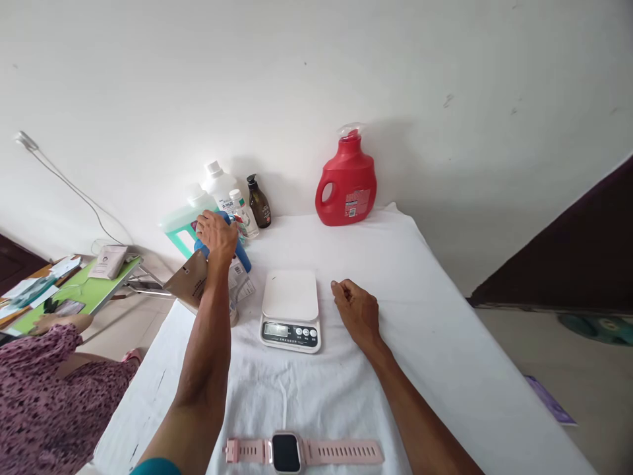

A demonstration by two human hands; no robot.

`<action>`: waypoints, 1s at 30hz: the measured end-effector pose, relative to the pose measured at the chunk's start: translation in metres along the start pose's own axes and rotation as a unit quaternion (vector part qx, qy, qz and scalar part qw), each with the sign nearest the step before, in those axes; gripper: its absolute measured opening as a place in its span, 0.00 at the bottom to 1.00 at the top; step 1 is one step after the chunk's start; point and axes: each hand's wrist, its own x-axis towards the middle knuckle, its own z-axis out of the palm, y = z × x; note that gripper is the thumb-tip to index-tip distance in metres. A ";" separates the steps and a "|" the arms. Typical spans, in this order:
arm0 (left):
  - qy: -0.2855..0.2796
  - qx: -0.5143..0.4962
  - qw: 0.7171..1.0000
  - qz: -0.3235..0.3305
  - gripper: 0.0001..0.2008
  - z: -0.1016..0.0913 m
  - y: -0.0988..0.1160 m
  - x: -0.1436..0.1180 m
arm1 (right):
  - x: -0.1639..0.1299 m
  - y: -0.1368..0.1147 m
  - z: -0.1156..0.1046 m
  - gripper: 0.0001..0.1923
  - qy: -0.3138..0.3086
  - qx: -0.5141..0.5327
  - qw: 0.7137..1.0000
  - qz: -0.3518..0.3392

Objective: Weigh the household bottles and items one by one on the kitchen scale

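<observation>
My left hand (217, 234) reaches into the group of containers at the table's left and has its fingers wrapped round the top of a blue bottle (242, 256). My arm and hand cover much of that bottle. A brown pouch (190, 280) and a clear packet with a white label (239, 280) are close beside it. My right hand (357, 311) rests on the white cloth, fingers curled into a loose fist with nothing visible in it. Between my arms lies a white digital scale (291, 303) with a bare plate; its display is unreadable.
Behind my left hand stand a green-liquid jug (178, 227), a white bottle (217, 181), a small clear bottle (244, 214) and a dark pump bottle (260, 203). A red jug (347, 181) is near the wall. A pink-strapped smartwatch (286, 452) lies in front. Another person's patterned sleeve (39, 356) is at left.
</observation>
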 end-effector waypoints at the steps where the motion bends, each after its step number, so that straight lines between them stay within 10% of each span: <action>1: 0.008 -0.007 1.000 0.001 0.26 0.001 -0.001 0.002 | 0.000 0.000 0.000 0.22 0.000 0.002 1.000 -0.001; 22: 0.051 -0.204 0.974 0.090 0.23 0.020 0.030 -0.015 | 0.004 -0.002 0.003 0.21 0.018 0.001 1.000 0.007; 30: 0.055 -0.316 0.922 0.216 0.25 -0.035 0.070 -0.029 | 0.003 -0.001 0.003 0.21 0.019 0.004 1.000 0.015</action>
